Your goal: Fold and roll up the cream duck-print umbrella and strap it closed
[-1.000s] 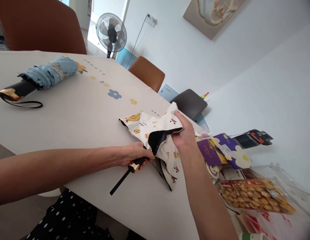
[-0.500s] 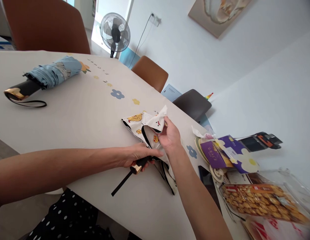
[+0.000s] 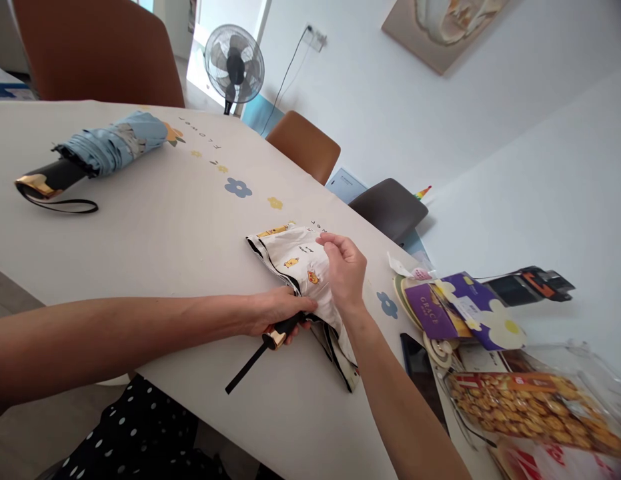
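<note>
Here, left hand (image 3: 276, 309) clasps umbrella handle (image 3: 287, 327); half-curled right hand (image 3: 347, 272), grip unclear, over fabric (image 3: 301, 260).

A: What's the white umbrella (image 3: 310, 267) made of?
B: Thin, creased cloth. Its handle (image 3: 286, 327) is smooth and black, plastic by the look, with a glossy, metal-like gold end.
A: And the blue umbrella (image 3: 115, 145)?
B: Cloth too, wrinkled into folds, fairly matt. Its grip (image 3: 65, 175) is smooth, with shiny gold at the end.
A: The table (image 3: 165, 260)?
B: Smooth on top, with a soft sheen.
A: Anything glossier?
B: The cookie pack (image 3: 533, 403), in clear shiny plastic. The chair (image 3: 103, 50) looks matt, like leather.
</note>
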The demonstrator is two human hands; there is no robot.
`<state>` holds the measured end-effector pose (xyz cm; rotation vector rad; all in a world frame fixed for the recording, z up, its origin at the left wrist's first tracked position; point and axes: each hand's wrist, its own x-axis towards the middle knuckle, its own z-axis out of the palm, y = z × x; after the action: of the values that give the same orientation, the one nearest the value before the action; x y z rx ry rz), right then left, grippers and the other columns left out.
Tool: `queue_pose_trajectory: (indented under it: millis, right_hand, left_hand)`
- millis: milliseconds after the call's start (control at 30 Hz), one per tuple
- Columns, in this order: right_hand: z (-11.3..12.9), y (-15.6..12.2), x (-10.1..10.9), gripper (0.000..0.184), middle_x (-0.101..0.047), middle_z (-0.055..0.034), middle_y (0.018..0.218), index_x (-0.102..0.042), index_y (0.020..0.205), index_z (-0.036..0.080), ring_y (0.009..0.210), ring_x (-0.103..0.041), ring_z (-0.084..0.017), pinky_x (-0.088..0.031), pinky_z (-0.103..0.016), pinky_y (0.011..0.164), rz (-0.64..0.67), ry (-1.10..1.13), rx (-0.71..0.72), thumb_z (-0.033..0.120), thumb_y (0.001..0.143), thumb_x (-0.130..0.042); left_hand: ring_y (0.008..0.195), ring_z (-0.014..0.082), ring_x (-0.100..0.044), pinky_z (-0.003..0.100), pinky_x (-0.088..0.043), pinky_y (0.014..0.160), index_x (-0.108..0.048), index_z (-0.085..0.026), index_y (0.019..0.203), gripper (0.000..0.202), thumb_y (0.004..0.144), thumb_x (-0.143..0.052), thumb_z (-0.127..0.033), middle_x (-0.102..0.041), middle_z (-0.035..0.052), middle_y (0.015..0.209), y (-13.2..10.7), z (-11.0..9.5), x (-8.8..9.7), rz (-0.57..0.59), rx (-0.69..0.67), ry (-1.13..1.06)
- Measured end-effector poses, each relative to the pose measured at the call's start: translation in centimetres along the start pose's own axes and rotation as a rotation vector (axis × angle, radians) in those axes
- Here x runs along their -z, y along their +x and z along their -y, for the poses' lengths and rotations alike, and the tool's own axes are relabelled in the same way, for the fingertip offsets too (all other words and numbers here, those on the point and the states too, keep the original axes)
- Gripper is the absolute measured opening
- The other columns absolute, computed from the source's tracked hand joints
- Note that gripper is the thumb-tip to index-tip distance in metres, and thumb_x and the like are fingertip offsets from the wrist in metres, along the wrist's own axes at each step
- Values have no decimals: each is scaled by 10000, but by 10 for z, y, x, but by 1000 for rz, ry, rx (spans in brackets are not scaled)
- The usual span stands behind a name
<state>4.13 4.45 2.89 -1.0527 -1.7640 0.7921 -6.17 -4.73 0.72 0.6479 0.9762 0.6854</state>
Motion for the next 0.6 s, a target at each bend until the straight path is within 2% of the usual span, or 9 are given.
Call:
queue_pose_trajectory:
  millis: [67,100,200,233,333,433,533,600]
  right_hand:
    - [-3,0,3,225,-644,-61,1025,-634,899,193,1031,-553,-189,-367,-362,948,92,-255,135,268,795,-448]
    - [-5,0,4,234,-636,-72,1060,-634,903,189,1054,-541,-200,-327,-385,975,193,-372,171,276,802,-441]
    - [-11,2,0,281,-634,-84,1086,-638,898,186,1065,-532,-232,-169,-478,1026,555,-653,158,329,834,-404]
    - [-12,3,-3,309,-631,-86,1097,-637,912,188,1071,-528,-240,-129,-500,1027,624,-718,133,350,847,-382]
    - [-14,7,-13,380,-557,-122,1230,-605,1040,173,1176,-450,-271,-96,-524,1022,667,-857,73,391,860,-351]
    - [-13,11,-19,411,-462,-117,1344,-565,1143,186,1254,-370,-280,-117,-514,1035,735,-871,42,407,845,-389]
    - [-9,13,-19,391,-442,-53,1371,-565,1171,230,1275,-358,-242,-182,-441,1056,832,-715,37,367,830,-432]
    - [-8,13,-15,372,-474,-32,1346,-590,1149,237,1260,-387,-223,-242,-392,1050,834,-564,-8,332,817,-453]
  left_hand:
    - [383,73,-456,212,-395,336,-466,-177,773,209,740,-577,-352,-573,-14,643,-1,0,0,-7,14,-2]
    - [379,73,-455,211,-393,333,-465,-174,763,206,744,-572,-349,-570,-13,633,-1,-1,-1,-14,27,5]
    - [365,76,-456,206,-375,315,-459,-170,727,217,745,-566,-358,-558,-10,597,-2,-2,-1,-31,67,37]
    - [361,76,-455,204,-371,312,-460,-171,720,224,742,-570,-365,-555,-11,587,-2,-3,-1,-35,78,42]
    - [350,75,-445,202,-370,311,-472,-174,721,259,734,-576,-412,-542,-17,560,-1,-4,-1,-43,109,31]
    - [359,73,-444,202,-376,317,-478,-179,746,310,738,-562,-477,-554,-15,585,1,-3,-1,-53,98,0]
    - [367,71,-452,204,-390,331,-465,-182,761,311,752,-550,-481,-569,-10,627,2,-1,-1,-59,84,-20]
    - [364,73,-457,208,-397,336,-457,-180,773,299,767,-538,-468,-569,-8,629,1,-1,-1,-52,88,-23]
